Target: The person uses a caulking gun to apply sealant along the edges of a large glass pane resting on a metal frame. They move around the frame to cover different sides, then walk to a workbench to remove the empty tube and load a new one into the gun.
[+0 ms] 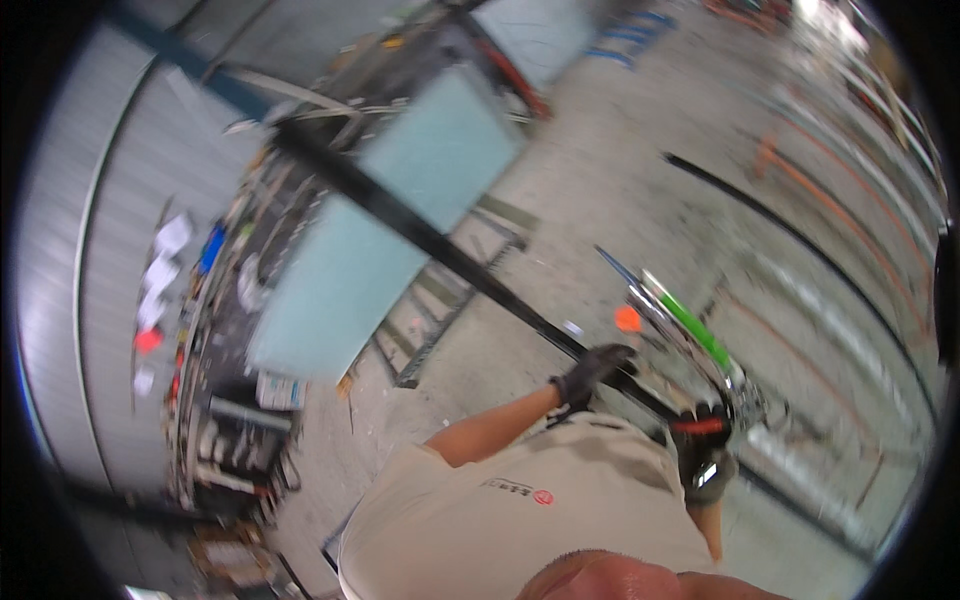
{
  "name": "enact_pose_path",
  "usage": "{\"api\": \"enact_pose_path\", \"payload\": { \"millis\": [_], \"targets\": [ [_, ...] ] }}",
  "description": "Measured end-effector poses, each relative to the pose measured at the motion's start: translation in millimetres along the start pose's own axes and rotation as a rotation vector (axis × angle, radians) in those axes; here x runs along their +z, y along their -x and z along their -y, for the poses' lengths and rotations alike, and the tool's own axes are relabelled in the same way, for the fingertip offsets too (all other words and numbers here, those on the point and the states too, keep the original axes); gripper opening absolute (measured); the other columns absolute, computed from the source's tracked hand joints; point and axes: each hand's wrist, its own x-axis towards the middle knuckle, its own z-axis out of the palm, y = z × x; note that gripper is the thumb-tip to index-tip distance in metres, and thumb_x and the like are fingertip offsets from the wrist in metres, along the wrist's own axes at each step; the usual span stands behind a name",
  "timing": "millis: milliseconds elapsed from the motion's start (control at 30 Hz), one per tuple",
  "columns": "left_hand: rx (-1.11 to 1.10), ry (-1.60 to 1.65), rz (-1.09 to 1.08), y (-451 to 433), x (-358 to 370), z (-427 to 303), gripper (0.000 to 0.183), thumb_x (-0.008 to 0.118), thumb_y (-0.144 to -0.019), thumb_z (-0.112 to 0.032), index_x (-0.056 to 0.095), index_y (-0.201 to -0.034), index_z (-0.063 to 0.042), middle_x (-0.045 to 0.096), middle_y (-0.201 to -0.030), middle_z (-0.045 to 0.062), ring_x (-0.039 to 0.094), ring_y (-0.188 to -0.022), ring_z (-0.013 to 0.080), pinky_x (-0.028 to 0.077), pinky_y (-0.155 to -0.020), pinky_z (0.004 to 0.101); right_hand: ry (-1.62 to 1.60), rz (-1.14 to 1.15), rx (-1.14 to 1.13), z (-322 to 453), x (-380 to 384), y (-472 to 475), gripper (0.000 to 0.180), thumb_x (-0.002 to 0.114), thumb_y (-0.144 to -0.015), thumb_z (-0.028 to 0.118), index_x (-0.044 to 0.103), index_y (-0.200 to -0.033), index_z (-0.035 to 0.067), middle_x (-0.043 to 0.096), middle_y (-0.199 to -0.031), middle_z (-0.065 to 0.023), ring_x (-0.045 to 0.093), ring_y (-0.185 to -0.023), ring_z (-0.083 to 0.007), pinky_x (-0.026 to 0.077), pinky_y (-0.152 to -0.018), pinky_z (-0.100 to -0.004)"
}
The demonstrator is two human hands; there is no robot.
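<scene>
My left hand (pixel 596 371), in a dark work glove, is closed around a long black bar (pixel 420 232) that slopes from upper left to lower right. The bar's lower end reaches my right hand (pixel 699 435), also gloved, whose fingers are curled around it near a red band. Just beyond the right hand lies a long green piece (pixel 694 326), with a shiny metal part along it and a blue pointed tip (pixel 616 264). Whether the right hand also touches this item cannot be told. A small orange object (pixel 628 319) shows left of it.
A large pale glass sheet (pixel 330 292) rests on a cluttered workbench (pixel 289 187) at left, beside a metal rack (pixel 442 330). Another dark bar (pixel 780 217) and orange strips (pixel 832 202) lie at right. A blue frame (pixel 634 36) stands at the top.
</scene>
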Motion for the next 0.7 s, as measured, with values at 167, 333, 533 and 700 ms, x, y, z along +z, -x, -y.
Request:
{"api": "enact_pose_path", "payload": {
  "millis": [167,333,533,700],
  "targets": [
    [-0.215,-0.338,-0.234,15,-16,151,0.034,0.060,-0.101,-0.032,0.065,-0.118,-0.003,0.072,-0.098,0.011,0.070,-0.079,0.0190,0.058,-0.069,0.0317,-0.388,-0.013,-0.057,35,-30,30,0.068,0.068,-0.072,0.011,0.049,-0.137,0.006,0.055,-0.136,-0.0173,0.052,-0.130,-0.0374,0.051,-0.104,-0.0568],
    [-0.566,0.085,-0.346,41,2,178,0.035,0.063,-0.098,-0.032,0.063,-0.117,-0.003,0.072,-0.097,0.013,0.071,-0.082,0.0225,0.057,-0.067,0.0338,-0.509,0.069,-0.136,68,-60,95,0.069,0.060,-0.074,0.008,0.047,-0.142,0.004,0.053,-0.142,-0.0163,0.052,-0.130,-0.0395,0.053,-0.101,-0.0551],
    [-0.637,-0.221,-0.215,0,72,179,0.033,0.062,-0.098,-0.031,0.063,-0.116,-0.003,0.073,-0.097,0.013,0.068,-0.080,0.0187,0.055,-0.064,0.0336,-0.481,-0.012,-0.335,84,-79,172,0.073,0.060,-0.076,0.012,0.045,-0.148,0.008,0.048,-0.150,-0.0147,0.048,-0.136,-0.0390,0.048,-0.107,-0.0536],
    [-0.584,-0.295,0.158,-51,138,235,0.033,0.060,-0.099,-0.029,0.062,-0.117,-0.002,0.072,-0.099,0.014,0.071,-0.082,0.0225,0.057,-0.068,0.0346,-0.343,-0.260,-0.563,74,-87,220,0.077,0.064,-0.071,0.009,0.046,-0.146,0.006,0.051,-0.148,-0.0159,0.049,-0.136,-0.0375,0.043,-0.113,-0.0512]
  ]
}}
